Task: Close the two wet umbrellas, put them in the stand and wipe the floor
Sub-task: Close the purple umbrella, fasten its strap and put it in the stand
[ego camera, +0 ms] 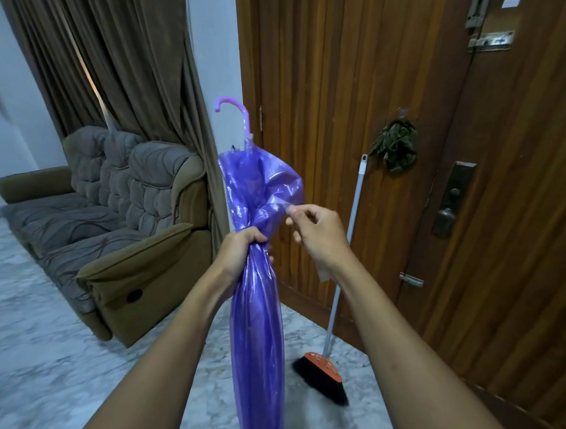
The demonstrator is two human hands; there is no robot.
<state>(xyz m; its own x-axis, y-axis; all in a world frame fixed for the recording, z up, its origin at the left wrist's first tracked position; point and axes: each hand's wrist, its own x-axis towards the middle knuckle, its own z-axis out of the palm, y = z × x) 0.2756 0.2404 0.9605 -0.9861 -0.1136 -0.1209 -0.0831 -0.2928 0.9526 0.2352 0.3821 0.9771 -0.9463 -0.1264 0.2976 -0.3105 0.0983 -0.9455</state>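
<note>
Two grips on one purple umbrella [258, 325]: my left grip [242, 248] clamps its gathered canopy to hold folds bunched; my right grip [310, 234] pinches a loose flap [280, 198], I judge for wrapping

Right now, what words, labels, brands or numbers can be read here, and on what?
No text is readable.
White sticker at the top of the door: too blurred.
Metal latch: marks unclear, not letters I can read.
Umbrella and broom: no print shows.
</note>
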